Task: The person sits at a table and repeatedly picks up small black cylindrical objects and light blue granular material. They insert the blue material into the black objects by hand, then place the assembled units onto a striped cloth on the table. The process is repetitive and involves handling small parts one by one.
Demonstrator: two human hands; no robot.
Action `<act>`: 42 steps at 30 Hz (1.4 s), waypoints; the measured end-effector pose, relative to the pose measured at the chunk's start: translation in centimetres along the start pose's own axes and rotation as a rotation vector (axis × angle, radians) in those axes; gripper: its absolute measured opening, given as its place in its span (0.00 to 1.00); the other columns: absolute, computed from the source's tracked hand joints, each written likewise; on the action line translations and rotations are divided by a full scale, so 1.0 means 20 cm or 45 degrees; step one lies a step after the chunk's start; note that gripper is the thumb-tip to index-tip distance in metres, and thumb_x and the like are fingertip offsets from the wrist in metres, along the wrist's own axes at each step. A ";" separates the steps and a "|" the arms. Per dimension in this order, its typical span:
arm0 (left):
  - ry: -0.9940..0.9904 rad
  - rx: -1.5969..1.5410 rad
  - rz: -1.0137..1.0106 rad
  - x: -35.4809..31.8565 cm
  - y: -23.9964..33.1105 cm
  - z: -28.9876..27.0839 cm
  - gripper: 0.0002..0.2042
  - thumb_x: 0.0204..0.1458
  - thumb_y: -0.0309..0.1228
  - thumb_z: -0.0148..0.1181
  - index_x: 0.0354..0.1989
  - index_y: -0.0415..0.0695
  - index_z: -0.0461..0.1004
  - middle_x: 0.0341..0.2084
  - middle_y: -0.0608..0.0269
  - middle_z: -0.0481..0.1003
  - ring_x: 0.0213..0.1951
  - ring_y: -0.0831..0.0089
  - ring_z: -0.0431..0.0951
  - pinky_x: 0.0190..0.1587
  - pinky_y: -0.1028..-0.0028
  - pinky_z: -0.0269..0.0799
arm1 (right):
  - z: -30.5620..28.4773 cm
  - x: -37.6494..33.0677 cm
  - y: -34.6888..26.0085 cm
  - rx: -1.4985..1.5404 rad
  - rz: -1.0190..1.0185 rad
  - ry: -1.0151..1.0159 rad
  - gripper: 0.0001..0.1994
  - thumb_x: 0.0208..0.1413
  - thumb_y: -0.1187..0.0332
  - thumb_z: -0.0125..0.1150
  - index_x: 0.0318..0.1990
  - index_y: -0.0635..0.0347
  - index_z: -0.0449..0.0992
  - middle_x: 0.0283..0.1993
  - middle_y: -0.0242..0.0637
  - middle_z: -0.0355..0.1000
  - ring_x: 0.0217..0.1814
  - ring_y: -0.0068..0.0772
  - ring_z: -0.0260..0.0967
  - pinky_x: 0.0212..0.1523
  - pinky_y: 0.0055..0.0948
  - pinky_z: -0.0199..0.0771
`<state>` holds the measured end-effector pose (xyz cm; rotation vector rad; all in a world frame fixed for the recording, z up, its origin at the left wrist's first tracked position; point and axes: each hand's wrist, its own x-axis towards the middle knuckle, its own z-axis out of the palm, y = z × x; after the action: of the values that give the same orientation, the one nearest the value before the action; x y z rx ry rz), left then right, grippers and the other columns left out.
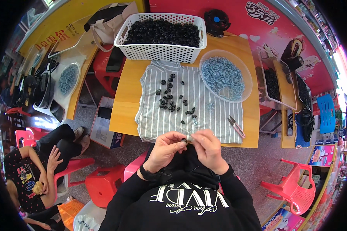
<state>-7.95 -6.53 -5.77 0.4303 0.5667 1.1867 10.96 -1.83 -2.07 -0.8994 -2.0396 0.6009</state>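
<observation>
Sweatshirt [181, 217] nearest, left hand [164, 151] pinches black ring [184, 140], axis unclear; right hand [209, 150] curled, grip indistinct.

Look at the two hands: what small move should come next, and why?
Perhaps bring the right hand closer to the small black piece: the left hand holds it between thumb and fingertips, and the right fingertips are just beside it. Whether they hold anything is unclear.

Wooden table [123, 106], yellow-brown top.
Grey-and-white striped cloth [152, 125] spread mid-table; white perforated basket [158, 53] at far end; round clear tub [248, 79] right, overlapping cloth.
</observation>
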 end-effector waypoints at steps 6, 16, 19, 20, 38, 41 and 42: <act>-0.013 0.058 0.040 -0.02 0.05 0.00 0.10 0.58 0.17 0.58 0.47 0.35 0.76 0.42 0.53 0.79 0.39 0.69 0.81 0.40 0.77 0.76 | 0.02 0.07 0.07 -0.481 0.033 -0.169 0.12 0.41 0.78 0.67 0.37 0.58 0.78 0.45 0.46 0.68 0.46 0.49 0.68 0.43 0.41 0.68; 0.006 0.036 0.019 -0.04 0.02 -0.01 0.10 0.58 0.18 0.59 0.48 0.35 0.76 0.41 0.57 0.79 0.38 0.71 0.80 0.40 0.76 0.75 | -0.01 0.06 -0.06 0.265 0.207 -0.070 0.10 0.46 0.85 0.65 0.35 0.64 0.75 0.35 0.39 0.71 0.35 0.39 0.72 0.33 0.31 0.71; -0.010 0.036 0.038 -0.04 0.01 0.01 0.10 0.58 0.18 0.60 0.48 0.34 0.76 0.41 0.58 0.79 0.38 0.72 0.80 0.40 0.77 0.75 | -0.02 0.05 -0.09 0.480 0.288 -0.117 0.08 0.48 0.85 0.65 0.35 0.65 0.75 0.31 0.38 0.71 0.31 0.33 0.71 0.30 0.26 0.70; -0.018 0.040 0.045 -0.03 0.01 0.01 0.10 0.58 0.18 0.60 0.48 0.34 0.76 0.40 0.58 0.79 0.38 0.73 0.80 0.40 0.77 0.75 | -0.02 0.05 -0.09 0.500 0.295 -0.134 0.08 0.48 0.85 0.65 0.34 0.66 0.75 0.31 0.38 0.71 0.30 0.31 0.71 0.29 0.25 0.69; -0.063 -0.187 -0.024 -0.05 -0.02 0.00 0.10 0.59 0.21 0.61 0.48 0.36 0.78 0.39 0.59 0.80 0.38 0.76 0.80 0.39 0.79 0.76 | 0.05 -0.08 -0.12 -0.264 -0.340 0.020 0.19 0.44 0.77 0.68 0.48 0.67 0.78 0.40 0.41 0.73 0.33 0.40 0.72 0.32 0.32 0.73; -0.052 -0.271 -0.021 -0.04 -0.03 -0.01 0.10 0.59 0.21 0.61 0.49 0.37 0.77 0.40 0.57 0.80 0.38 0.75 0.80 0.39 0.78 0.77 | 0.04 -0.03 -0.16 0.015 -0.126 -0.020 0.18 0.47 0.80 0.66 0.49 0.66 0.77 0.39 0.41 0.72 0.36 0.40 0.72 0.36 0.32 0.74; -0.046 -0.294 -0.013 -0.04 -0.03 -0.02 0.11 0.59 0.21 0.61 0.49 0.37 0.77 0.40 0.57 0.80 0.37 0.75 0.80 0.39 0.78 0.77 | 0.04 -0.02 -0.16 0.113 0.017 -0.004 0.17 0.49 0.81 0.65 0.48 0.67 0.77 0.39 0.42 0.72 0.37 0.40 0.72 0.36 0.31 0.74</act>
<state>-7.88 -7.45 -6.29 0.2510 0.3948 1.2163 9.37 -4.25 -0.61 -0.8606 -1.9953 0.6950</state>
